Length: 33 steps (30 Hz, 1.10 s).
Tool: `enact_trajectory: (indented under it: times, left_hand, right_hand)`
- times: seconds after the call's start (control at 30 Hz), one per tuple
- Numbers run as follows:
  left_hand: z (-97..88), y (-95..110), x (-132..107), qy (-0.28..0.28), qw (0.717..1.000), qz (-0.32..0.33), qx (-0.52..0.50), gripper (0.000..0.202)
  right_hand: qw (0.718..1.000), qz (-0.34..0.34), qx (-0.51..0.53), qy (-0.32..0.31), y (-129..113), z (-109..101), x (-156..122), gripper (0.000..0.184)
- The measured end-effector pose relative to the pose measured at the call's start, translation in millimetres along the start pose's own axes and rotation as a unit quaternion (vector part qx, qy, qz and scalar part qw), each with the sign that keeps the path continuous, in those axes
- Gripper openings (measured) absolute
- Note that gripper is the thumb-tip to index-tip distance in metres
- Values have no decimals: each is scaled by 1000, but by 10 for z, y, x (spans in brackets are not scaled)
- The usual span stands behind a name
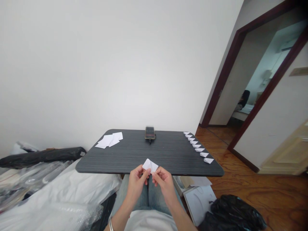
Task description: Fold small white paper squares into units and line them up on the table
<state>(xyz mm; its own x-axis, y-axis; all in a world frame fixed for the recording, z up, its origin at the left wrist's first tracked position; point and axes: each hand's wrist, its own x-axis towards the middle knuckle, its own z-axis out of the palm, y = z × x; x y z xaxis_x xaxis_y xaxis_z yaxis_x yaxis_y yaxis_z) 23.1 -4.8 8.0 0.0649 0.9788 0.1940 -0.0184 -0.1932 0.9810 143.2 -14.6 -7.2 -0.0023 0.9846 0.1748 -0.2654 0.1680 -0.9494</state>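
Both my hands hold one small folded white paper piece (150, 166) at the near edge of a dark wood-grain table (134, 157). My left hand (137, 183) pinches its lower left part, and my right hand (163, 180) pinches its lower right part, fingers closed on both. A loose pile of flat white paper sheets (109, 140) lies at the table's far left. Along the right edge runs a row of several folded white paper pieces (197, 146). A phone (149, 132) with a cable stands at the far middle.
A white wall rises behind the table. Plastic-wrapped bundles and a black roll (43, 156) lie on the left. On the wooden floor to the right sit a black bag (231, 213) and a white sheet (201, 202). An open doorway (255, 96) shows a person far off.
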Motion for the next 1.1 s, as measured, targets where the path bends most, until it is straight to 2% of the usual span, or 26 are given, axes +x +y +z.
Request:
enact_trajectory:
  times: [0.13, 0.23, 0.33, 0.47, 0.8, 1.1]
  left_hand:
    - [-58, -22, 23, -47, 996, -14, 68, 31]
    - [-92, -48, 30, -88, 990, -30, 107, 30]
    - [-110, -69, 34, -106, 985, -37, 131, 27]
    - [-103, -59, 32, -103, 985, -40, 134, 24]
    - [-17, -32, 32, -70, 995, -46, 46, 24]
    - [-19, -65, 22, -86, 994, -64, 6, 32]
  right_hand:
    - [1000, -7, -19, 14, -4, -55, 36, 36]
    - [999, -3, -33, -7, 8, -88, 54, 37]
    - [998, 24, -41, -31, 37, -122, 71, 38]
    - [997, 35, -51, -38, 66, -154, 85, 40]
    - [1000, 6, 4, 7, 68, -102, 52, 38]
    - [1000, -6, 3, 30, 59, -71, 30, 37]
